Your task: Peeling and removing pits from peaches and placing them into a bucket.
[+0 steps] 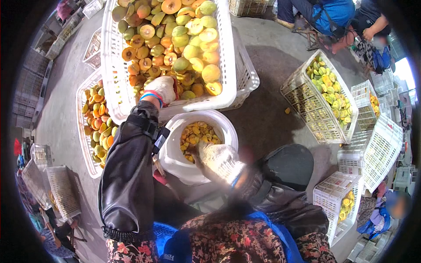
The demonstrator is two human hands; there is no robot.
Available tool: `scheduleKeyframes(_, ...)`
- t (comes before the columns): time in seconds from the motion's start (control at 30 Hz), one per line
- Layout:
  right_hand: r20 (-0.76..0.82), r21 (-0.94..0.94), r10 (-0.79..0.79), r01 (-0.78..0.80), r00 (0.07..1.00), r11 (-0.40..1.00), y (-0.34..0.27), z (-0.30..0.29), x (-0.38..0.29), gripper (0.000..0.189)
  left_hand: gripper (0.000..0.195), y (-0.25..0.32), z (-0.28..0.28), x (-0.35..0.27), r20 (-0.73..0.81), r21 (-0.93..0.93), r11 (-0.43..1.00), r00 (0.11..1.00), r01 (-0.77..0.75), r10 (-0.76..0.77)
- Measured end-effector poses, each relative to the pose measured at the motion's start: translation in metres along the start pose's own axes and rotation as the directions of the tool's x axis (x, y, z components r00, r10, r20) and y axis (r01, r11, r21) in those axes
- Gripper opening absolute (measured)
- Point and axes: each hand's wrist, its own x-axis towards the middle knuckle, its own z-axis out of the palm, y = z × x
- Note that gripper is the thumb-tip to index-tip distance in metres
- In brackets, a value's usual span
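A white plastic crate [227,65] of halved yellow-green stone fruit [164,42], apricots or peaches, stands before me. My left hand [162,89], in a whitish knit glove, rests at the crate's near side against the fruit. Its fingers are turned from view, so a grip cannot be made out. Just below the crate is a round white tub [171,157] with small yellow-brown fruit pieces or pits [199,131] inside. Over the tub's near right rim reaches my right hand [218,161], also gloved. Motion blurs its fingers, and whether they hold anything is unclear.
Another fruit crate [84,131] lies on the left, and a crate [312,108] of greener halves stands right. More crates [383,154] are stacked beyond it. A fruit piece [287,110] lies on the concrete floor [256,36]. People [335,16] sit nearby.
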Motion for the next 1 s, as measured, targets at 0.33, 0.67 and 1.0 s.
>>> scheduleKeyframes(0.33,-0.268,0.091,0.123,-0.102,0.955,0.991,-0.012,-0.062,0.024,0.018,0.036,0.001,-0.017,-0.132,-0.428,-0.884,-0.262,0.895,-0.386,0.128)
scheduleKeyframes(0.67,-0.245,-0.042,0.017,-0.028,0.969,0.999,-0.038,-0.068,0.022,0.024,0.053,0.028,0.021,-0.179,-0.272,-0.914,-0.318,0.962,-0.251,0.024)
scheduleKeyframes(1.0,-0.300,-0.089,0.000,-0.028,0.954,0.996,-0.046,-0.064,0.021,0.022,0.036,0.044,0.030,-0.190,-0.299,-0.837,-0.449,0.949,-0.313,-0.104)
